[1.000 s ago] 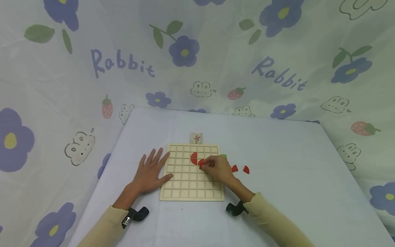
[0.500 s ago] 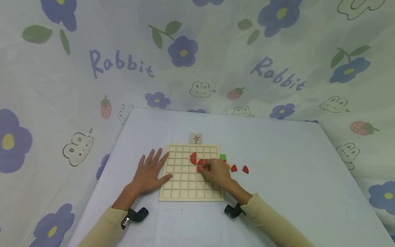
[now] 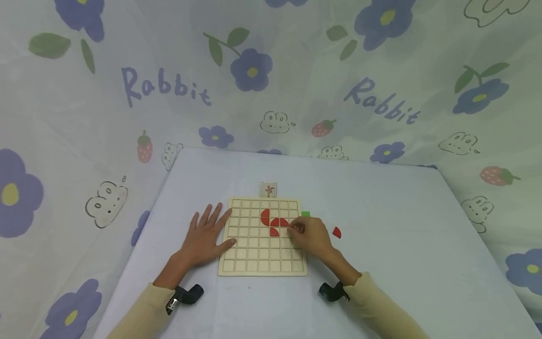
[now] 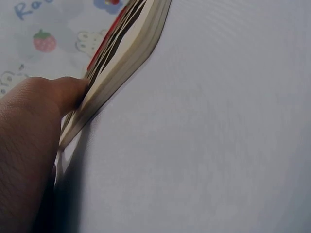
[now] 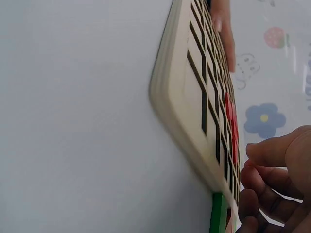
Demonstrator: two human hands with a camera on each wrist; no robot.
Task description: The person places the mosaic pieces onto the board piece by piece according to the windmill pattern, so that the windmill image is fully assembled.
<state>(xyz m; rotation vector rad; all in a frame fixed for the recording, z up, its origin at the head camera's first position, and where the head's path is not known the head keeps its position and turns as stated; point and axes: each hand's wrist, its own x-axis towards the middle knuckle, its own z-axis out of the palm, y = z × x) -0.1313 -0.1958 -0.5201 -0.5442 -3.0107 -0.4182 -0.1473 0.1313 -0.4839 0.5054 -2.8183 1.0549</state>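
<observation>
A wooden grid board (image 3: pixel 250 254) lies on the white table. My left hand (image 3: pixel 205 242) is spread at its left side, with thumb and fingertips on the rim; in the left wrist view the thumb (image 4: pixel 73 92) rests against the board's edge. Over the board's right part is my right hand (image 3: pixel 311 235), its thumb and index fingertips close together and no piece showing between them. Red quarter-round pieces sit in grid cells: one pair (image 3: pixel 279 222), a piece (image 3: pixel 274 232) just below, and more red (image 3: pixel 265 217) at upper left.
A small card with a printed red pinwheel (image 3: pixel 268 189) lies beyond the board's far edge. Right of the board are a green piece (image 3: pixel 306 214), partly behind the right hand, and a loose red quarter-round piece (image 3: pixel 337 232). Patterned cloth hangs behind the table.
My right hand has moved right, away from the lower red piece, which now shows fully in its cell. It now covers the loose red and orange pieces beside the board. The left hand stays put.
</observation>
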